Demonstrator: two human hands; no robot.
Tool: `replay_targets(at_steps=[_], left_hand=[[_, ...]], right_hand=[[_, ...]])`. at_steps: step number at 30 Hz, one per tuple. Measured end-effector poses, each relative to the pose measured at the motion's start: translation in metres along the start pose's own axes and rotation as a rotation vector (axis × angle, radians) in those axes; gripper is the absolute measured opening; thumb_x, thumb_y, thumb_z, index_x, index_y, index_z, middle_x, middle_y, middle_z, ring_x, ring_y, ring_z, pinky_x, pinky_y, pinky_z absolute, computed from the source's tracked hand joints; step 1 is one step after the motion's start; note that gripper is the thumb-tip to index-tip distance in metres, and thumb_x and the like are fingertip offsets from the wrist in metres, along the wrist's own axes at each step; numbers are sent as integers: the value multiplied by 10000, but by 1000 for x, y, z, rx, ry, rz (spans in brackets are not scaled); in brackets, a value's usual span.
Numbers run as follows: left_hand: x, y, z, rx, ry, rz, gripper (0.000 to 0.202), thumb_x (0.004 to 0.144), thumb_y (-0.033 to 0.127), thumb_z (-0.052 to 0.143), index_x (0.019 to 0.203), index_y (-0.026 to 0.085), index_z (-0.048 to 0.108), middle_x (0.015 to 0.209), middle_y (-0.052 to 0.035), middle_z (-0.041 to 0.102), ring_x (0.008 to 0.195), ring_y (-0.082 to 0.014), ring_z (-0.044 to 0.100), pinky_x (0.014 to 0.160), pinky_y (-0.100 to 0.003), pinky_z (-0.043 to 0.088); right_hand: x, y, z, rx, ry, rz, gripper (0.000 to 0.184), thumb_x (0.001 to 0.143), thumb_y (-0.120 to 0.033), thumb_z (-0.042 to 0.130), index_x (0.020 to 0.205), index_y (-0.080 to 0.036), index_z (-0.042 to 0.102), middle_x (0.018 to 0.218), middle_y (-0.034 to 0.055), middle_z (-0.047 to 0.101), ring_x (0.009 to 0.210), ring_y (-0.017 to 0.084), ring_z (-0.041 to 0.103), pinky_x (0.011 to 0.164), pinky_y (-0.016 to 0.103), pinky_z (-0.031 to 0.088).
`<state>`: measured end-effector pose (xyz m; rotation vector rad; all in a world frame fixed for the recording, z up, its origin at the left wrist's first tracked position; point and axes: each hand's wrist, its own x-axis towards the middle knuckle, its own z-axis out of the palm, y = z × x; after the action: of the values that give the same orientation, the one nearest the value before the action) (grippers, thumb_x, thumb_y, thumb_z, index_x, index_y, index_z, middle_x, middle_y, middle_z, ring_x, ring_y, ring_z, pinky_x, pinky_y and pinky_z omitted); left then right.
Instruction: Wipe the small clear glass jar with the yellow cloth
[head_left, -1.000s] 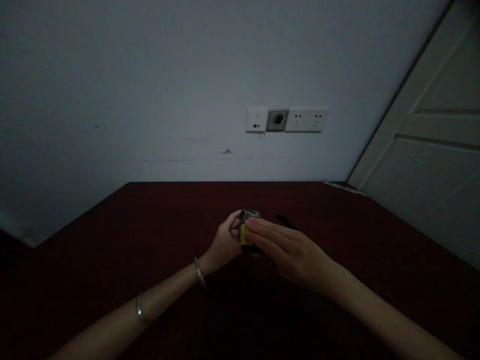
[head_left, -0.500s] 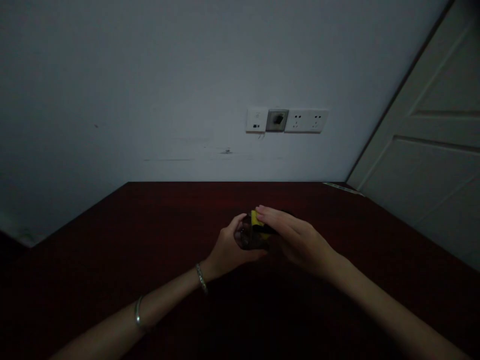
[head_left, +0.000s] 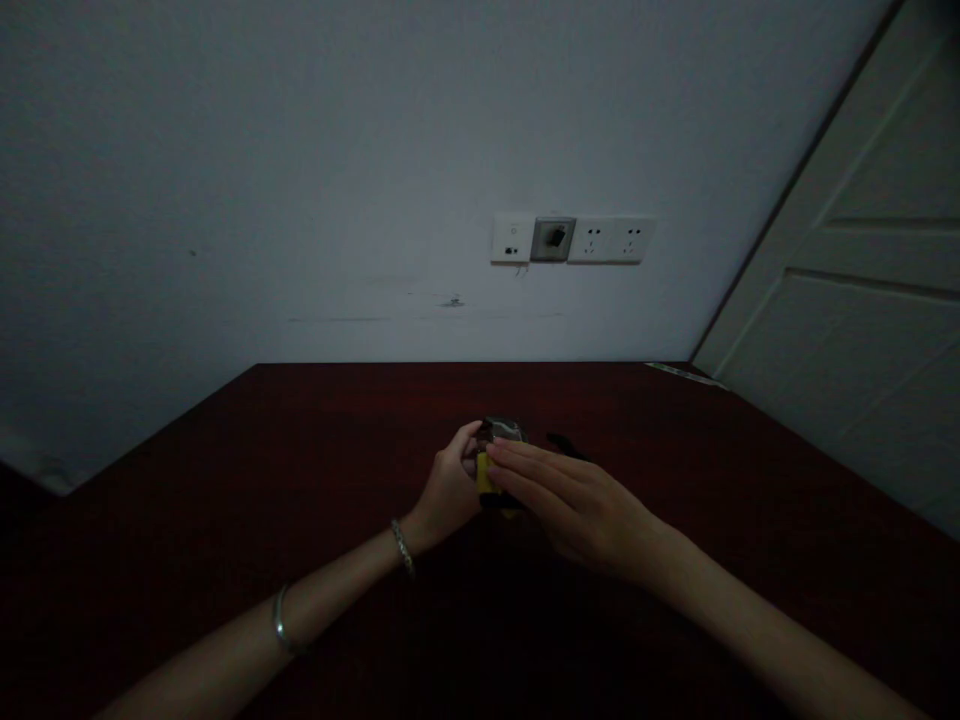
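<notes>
Between my hands is a small yellow and black object (head_left: 485, 473) with a shiny grey top (head_left: 505, 431). Much of it is hidden by my fingers, so I cannot tell exactly what it is. My left hand (head_left: 450, 490) curls around its left side, holding it just above the table. My right hand (head_left: 566, 500) comes in from the right, with its fingers lying across the yellow face. A thin black piece (head_left: 566, 445) sticks out behind those fingers.
Two metal bangles (head_left: 401, 548) circle my left forearm. The dark red table (head_left: 300, 450) meets a white wall carrying a white socket panel (head_left: 574, 240). A pale panelled door (head_left: 847, 300) stands at the right, and a thin strip (head_left: 686, 374) lies on the far right table corner.
The object has turned, its yellow face moving from the top to the left side. My right fingers have slid down across that face, and both hands have shifted slightly left.
</notes>
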<state>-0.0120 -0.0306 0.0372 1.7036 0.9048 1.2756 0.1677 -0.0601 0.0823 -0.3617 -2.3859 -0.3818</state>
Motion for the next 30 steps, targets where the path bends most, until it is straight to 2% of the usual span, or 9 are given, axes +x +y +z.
replay_targets(at_steps=[3, 7, 13, 16, 18, 21, 23, 26, 30], left_hand=[[-4, 5, 2, 81, -4, -19, 693, 571, 226, 791, 1176, 145, 463, 1053, -115, 668, 924, -232, 654, 793, -360, 547], [-9, 9, 3, 179, -36, -20, 763, 531, 290, 825, 1195, 152, 476, 1069, -113, 661, 923, -247, 651, 798, -382, 544], [-6, 11, 1, 295, -9, 18, 745, 534, 297, 812, 1187, 156, 481, 1063, -107, 665, 936, -251, 645, 816, -377, 527], [-3, 13, -1, 270, -14, 14, 759, 519, 235, 801, 1189, 136, 458, 1062, -120, 663, 936, -250, 643, 806, -364, 524], [-1, 13, -3, 239, -18, 19, 713, 559, 214, 764, 1190, 118, 446, 1042, -128, 665, 914, -242, 645, 783, -353, 525], [1, 5, -5, 206, -19, 33, 567, 687, 192, 650, 1204, 115, 432, 972, -108, 672, 843, -205, 646, 739, -328, 520], [2, -1, -6, 178, -15, 28, 523, 722, 173, 607, 1212, 135, 430, 940, -86, 676, 817, -188, 642, 722, -313, 517], [3, -6, -7, 145, -3, 26, 501, 723, 172, 611, 1198, 158, 451, 948, -75, 678, 816, -182, 644, 723, -304, 517], [3, 4, -5, 133, 6, 15, 528, 669, 172, 681, 1158, 147, 484, 933, -82, 683, 795, -181, 647, 711, -308, 526]], right_hand=[[-3, 6, -2, -1, 5, 82, 431, 861, -3, 375, 1277, -76, 457, 1277, 187, 556, 1283, 226, 432, 1010, 410, 460], [-6, 10, -3, 20, -13, 190, 500, 829, 5, 377, 1313, -109, 430, 1309, 176, 532, 1270, 222, 451, 1006, 430, 460], [-3, 6, -6, 22, -35, 121, 479, 854, 9, 349, 1318, -95, 408, 1304, 183, 532, 1296, 220, 413, 1011, 412, 459], [0, 2, -6, -13, -4, 48, 406, 875, -14, 364, 1271, -49, 448, 1248, 203, 571, 1282, 238, 431, 1012, 417, 458], [2, -2, -4, -35, 20, 6, 359, 883, -30, 382, 1227, -24, 483, 1201, 209, 602, 1265, 251, 452, 1013, 425, 458], [4, -9, -2, -56, -4, 14, 347, 892, -38, 372, 1212, -28, 506, 1193, 188, 616, 1245, 248, 475, 1008, 421, 464], [6, -13, -2, -48, -43, 21, 344, 894, -40, 365, 1199, -34, 525, 1195, 174, 620, 1222, 244, 501, 1000, 412, 473], [8, -15, -5, -21, -79, 4, 331, 895, -51, 376, 1182, -30, 540, 1197, 175, 620, 1208, 251, 515, 983, 408, 488], [5, -7, -10, -11, -45, 22, 403, 880, -29, 367, 1270, -51, 465, 1250, 180, 582, 1268, 237, 450, 1008, 413, 463]])
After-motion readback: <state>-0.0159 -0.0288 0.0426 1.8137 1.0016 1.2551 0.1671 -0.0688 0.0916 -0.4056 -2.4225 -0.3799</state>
